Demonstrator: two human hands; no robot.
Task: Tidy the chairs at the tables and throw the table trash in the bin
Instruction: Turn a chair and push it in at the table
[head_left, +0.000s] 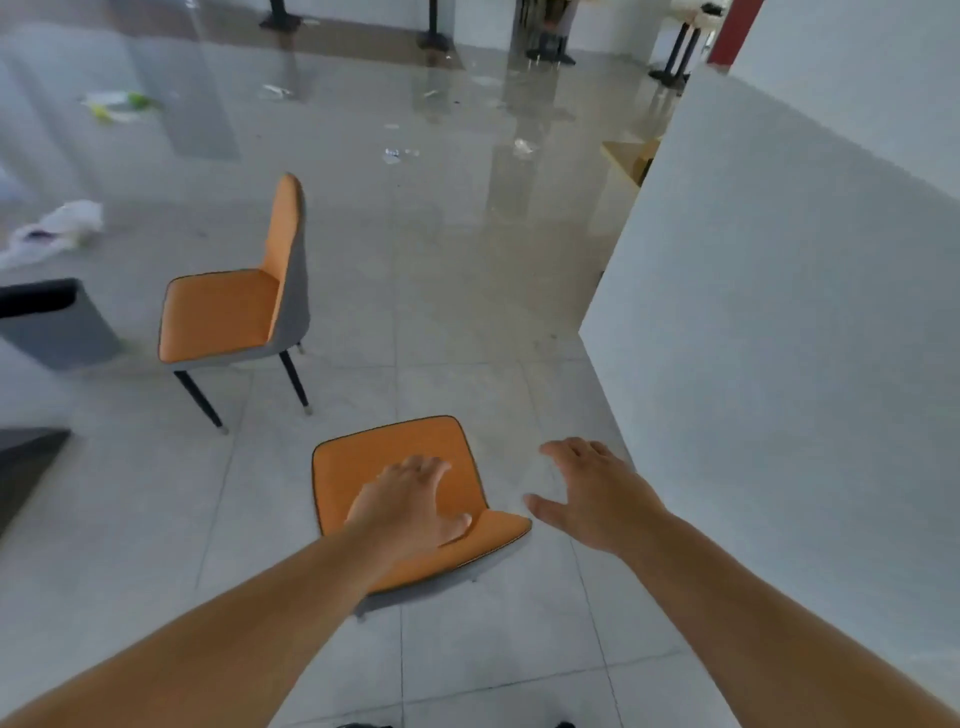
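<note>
At nine o'clock, by the left edge of the view, a grey bin (57, 332) stands tilted in the wide lens, its dark mouth showing nothing I can make out inside. Just past it at ten o'clock lies a crumpled white bag (57, 228) on the floor (441, 312), and more scraps of litter (397, 153) are scattered toward twelve o'clock on the shiny tiles.

Dead centre, close to the person, the near chair (363, 467) has its orange seat turned away from them. The left hand (410, 501) is spread flat over the seat and backrest top, fingers open, apparently resting on it and not gripping. The right hand (592, 493) hangs open just beside the chair at three o'clock, touching nothing.

A second chair (234, 312) stands at ten o'clock, facing left, near the bin and well apart from the first.

A white wall (779, 312) runs along the right from two to four o'clock, its corner edge near the right hand. Open tile lies between the two chairs and straight ahead.
</note>
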